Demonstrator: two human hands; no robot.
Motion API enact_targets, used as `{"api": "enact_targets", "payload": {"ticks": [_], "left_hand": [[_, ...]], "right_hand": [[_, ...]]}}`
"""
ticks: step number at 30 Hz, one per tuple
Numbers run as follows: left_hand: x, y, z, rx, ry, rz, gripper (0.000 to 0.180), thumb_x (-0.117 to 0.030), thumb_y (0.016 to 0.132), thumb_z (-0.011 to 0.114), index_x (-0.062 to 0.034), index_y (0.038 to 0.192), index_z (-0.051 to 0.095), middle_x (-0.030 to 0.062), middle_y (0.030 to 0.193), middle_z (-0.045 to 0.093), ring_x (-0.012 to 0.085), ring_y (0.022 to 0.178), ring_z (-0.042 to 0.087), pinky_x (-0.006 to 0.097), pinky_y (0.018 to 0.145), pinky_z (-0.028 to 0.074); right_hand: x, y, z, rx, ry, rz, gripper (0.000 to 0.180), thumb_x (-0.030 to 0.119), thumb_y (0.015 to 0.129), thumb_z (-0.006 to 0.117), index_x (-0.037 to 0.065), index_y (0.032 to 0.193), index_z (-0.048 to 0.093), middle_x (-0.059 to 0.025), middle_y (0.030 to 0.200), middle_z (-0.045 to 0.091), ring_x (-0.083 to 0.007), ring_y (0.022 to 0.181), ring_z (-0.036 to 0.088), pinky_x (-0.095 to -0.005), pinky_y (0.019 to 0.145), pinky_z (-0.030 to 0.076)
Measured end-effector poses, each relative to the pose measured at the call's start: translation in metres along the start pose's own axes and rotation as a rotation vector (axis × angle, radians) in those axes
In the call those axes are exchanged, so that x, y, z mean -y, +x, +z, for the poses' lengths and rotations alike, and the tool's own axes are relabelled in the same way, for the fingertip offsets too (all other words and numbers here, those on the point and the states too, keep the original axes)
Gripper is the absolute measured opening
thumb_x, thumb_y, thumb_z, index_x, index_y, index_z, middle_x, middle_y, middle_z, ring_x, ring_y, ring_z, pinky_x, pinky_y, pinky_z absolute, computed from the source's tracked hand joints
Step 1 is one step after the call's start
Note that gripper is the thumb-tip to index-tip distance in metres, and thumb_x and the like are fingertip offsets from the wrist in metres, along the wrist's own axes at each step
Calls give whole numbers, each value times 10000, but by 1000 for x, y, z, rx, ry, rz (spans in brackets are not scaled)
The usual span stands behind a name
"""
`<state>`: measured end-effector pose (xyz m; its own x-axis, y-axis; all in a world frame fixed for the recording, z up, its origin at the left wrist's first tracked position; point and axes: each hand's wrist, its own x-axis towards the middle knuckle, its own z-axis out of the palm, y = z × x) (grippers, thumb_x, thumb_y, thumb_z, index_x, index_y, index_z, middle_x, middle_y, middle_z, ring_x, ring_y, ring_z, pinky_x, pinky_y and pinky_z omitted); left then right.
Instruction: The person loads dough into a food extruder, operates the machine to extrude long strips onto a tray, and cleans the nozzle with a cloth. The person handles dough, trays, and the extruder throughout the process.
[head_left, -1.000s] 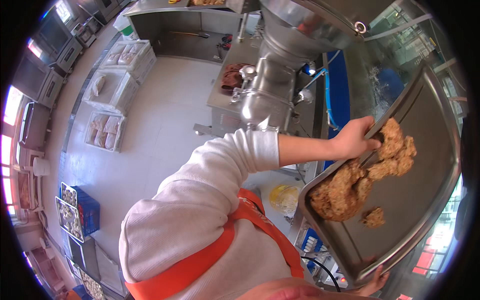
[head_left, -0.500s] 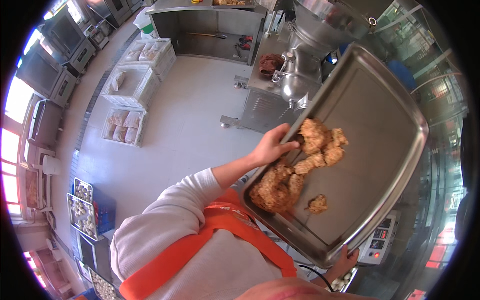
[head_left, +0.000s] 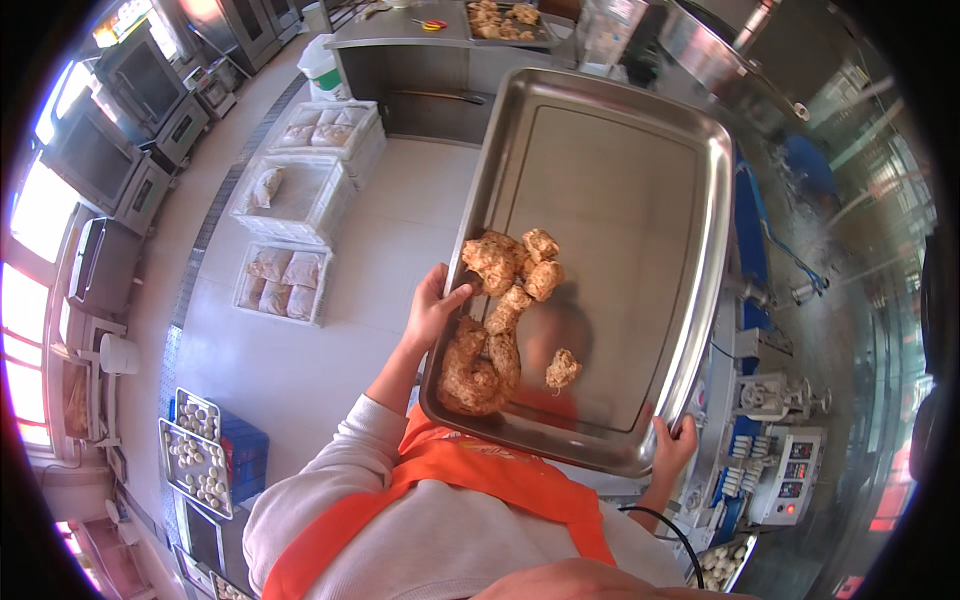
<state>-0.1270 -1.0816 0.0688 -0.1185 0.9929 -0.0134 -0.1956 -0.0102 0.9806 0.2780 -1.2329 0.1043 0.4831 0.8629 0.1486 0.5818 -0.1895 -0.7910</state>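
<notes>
A large rectangular metal tray is held up in front of my body, its long side running away from me. My left hand grips the left rim, thumb hooked over the edge. At the near right corner my right hand is closed on the rim. Inside, along the left side, lie brown, lumpy clumps of a moist, crumbly-looking mass; their exact kind I cannot tell. One small separate lump sits nearer the middle. The far half shows bare metal.
White crates with bagged goods stand on the floor at left. Beyond the tray is a metal table bearing another tray of brown lumps. A machine with a control box stands at right. Trays of small white pieces sit lower left.
The tray has swung left and turned to lie straighter before me, both hands still on it. My view has shifted, showing more of the far table and the right-hand machine.
</notes>
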Motion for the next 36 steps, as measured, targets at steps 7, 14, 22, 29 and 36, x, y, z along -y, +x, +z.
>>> {"api": "enact_targets", "payload": {"ticks": [7,14,22,29,36], "left_hand": [[-34,81,-162,-225,106,21,205,-89,878,694,-53,834,496,-50,763,488,38,730,455,218,646,400],[-46,214,-255,-279,147,46,177,-98,864,718,-41,900,555,-21,823,597,56,759,534,218,693,448],[-43,436,-323,-253,174,50,170,-98,864,716,-48,899,558,-25,802,585,46,743,521,206,670,433],[-74,600,-400,-341,211,33,142,-110,882,703,-44,902,579,-10,799,641,54,698,565,218,642,465],[-53,780,-509,-417,308,-33,199,-153,859,733,-46,870,566,-32,760,601,32,657,524,196,583,431]], "right_hand": [[92,50,183,181,120,-119,483,95,717,793,63,664,314,28,605,268,-93,589,263,-284,506,248],[170,123,325,231,152,-135,491,107,727,799,65,654,315,32,588,269,-83,575,254,-284,491,240],[237,265,493,252,205,-128,507,141,730,805,61,656,310,27,585,270,-83,586,259,-290,485,253],[351,389,646,362,189,-135,528,178,719,820,49,652,313,-2,571,284,-99,566,267,-311,477,259],[415,491,852,498,218,-109,519,182,717,822,43,639,328,-23,545,326,-100,551,299,-318,467,299]]}}
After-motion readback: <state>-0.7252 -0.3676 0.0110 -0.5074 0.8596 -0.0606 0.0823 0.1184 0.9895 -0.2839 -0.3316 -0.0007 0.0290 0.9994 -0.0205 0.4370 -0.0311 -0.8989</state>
